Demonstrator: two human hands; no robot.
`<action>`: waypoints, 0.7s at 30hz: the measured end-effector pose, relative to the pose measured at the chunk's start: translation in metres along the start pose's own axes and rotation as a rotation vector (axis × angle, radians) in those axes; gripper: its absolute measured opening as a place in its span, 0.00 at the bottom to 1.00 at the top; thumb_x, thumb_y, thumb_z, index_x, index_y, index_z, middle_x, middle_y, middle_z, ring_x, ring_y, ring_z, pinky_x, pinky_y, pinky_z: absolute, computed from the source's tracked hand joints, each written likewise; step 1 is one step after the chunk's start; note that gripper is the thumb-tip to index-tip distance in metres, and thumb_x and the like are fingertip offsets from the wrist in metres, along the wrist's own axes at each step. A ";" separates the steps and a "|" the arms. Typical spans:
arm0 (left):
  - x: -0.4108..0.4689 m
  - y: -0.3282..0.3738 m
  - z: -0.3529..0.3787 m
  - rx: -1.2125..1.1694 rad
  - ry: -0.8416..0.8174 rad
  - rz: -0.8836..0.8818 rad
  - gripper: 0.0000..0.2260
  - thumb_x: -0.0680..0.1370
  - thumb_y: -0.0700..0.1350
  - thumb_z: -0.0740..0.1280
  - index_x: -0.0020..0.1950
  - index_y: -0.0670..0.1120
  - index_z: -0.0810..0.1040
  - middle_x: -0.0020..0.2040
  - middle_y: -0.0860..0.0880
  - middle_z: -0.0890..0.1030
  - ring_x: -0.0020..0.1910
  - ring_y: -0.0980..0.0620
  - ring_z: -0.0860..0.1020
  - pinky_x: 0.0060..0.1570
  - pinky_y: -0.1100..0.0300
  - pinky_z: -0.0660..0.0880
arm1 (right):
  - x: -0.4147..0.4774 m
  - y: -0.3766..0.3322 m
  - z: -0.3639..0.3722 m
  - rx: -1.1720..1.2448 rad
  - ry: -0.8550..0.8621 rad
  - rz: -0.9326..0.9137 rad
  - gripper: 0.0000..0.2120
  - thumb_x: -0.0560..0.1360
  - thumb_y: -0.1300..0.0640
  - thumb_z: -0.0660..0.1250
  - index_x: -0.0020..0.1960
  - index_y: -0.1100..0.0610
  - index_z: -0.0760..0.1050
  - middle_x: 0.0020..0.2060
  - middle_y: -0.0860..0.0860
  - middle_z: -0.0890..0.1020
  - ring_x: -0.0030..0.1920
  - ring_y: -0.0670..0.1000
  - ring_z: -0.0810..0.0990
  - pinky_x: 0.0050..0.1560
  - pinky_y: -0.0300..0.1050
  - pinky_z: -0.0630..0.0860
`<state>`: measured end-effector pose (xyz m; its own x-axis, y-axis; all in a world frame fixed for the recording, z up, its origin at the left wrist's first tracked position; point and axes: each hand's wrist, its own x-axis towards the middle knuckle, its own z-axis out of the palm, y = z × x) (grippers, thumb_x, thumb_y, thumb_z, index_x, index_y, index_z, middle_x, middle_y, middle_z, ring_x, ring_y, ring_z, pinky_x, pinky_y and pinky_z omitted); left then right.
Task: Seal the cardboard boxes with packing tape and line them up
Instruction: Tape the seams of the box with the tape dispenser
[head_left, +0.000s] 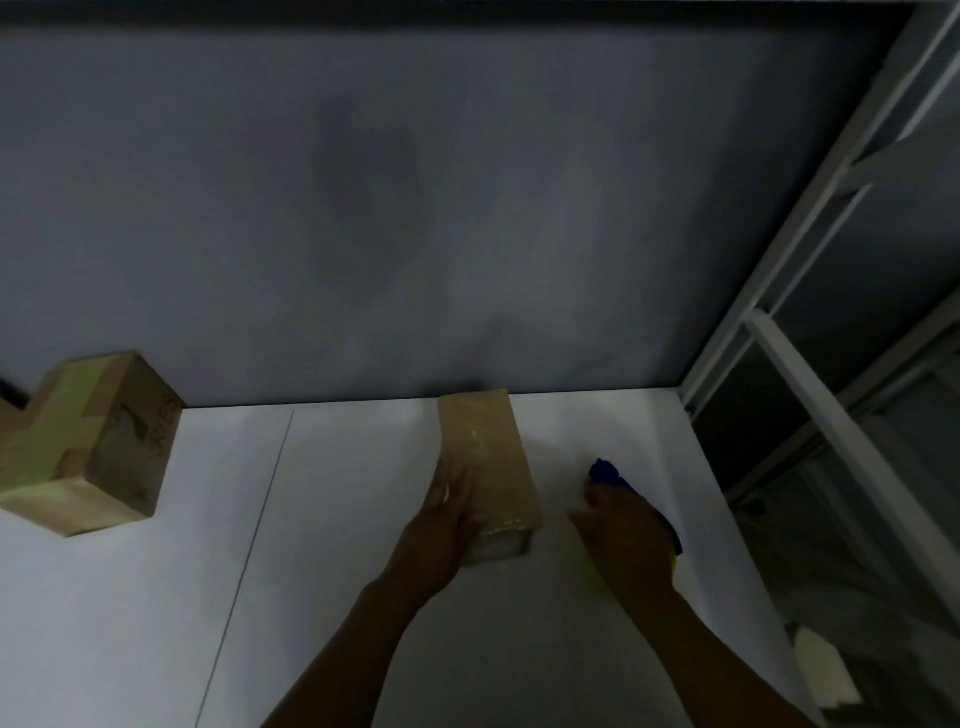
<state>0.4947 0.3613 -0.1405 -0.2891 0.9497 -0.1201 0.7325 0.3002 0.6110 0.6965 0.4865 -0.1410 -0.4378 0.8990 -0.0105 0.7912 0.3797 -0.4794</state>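
Two cardboard boxes stood on the white bench (337, 597), well apart. One small box (493, 441) sat in the middle with its far end against the grey wall (415, 208). One taped box (104, 452) sat far to the left. A brown scrap at the left edge was too cropped to count. The left grip (449, 512) lay on the small box's near left part, fingers fairly straight. The right grip (623, 530), just right of that box, was curled round one blurred blue dispenser (608, 472).
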 end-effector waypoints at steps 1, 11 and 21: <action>0.000 0.003 0.001 0.001 0.004 -0.004 0.29 0.82 0.55 0.54 0.78 0.51 0.44 0.73 0.55 0.29 0.77 0.49 0.53 0.69 0.58 0.61 | -0.003 0.009 0.000 0.000 0.032 0.026 0.22 0.77 0.43 0.59 0.58 0.59 0.79 0.51 0.57 0.82 0.51 0.60 0.81 0.54 0.53 0.76; -0.004 0.015 0.003 0.061 -0.004 -0.039 0.42 0.70 0.75 0.36 0.77 0.52 0.40 0.76 0.49 0.31 0.70 0.44 0.68 0.58 0.56 0.72 | -0.033 0.048 0.018 0.482 -0.042 0.344 0.20 0.77 0.63 0.65 0.68 0.59 0.69 0.61 0.57 0.76 0.52 0.51 0.78 0.48 0.37 0.79; -0.002 0.019 0.005 0.172 0.117 -0.057 0.38 0.76 0.70 0.44 0.74 0.45 0.66 0.77 0.40 0.57 0.68 0.37 0.68 0.66 0.46 0.69 | -0.028 0.049 -0.034 0.593 -0.130 0.122 0.14 0.74 0.58 0.68 0.59 0.60 0.75 0.52 0.55 0.81 0.52 0.50 0.79 0.51 0.42 0.76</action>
<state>0.5123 0.3652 -0.1326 -0.3956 0.9169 -0.0529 0.8044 0.3737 0.4618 0.7620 0.4875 -0.1343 -0.4369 0.8803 -0.1851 0.4829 0.0559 -0.8739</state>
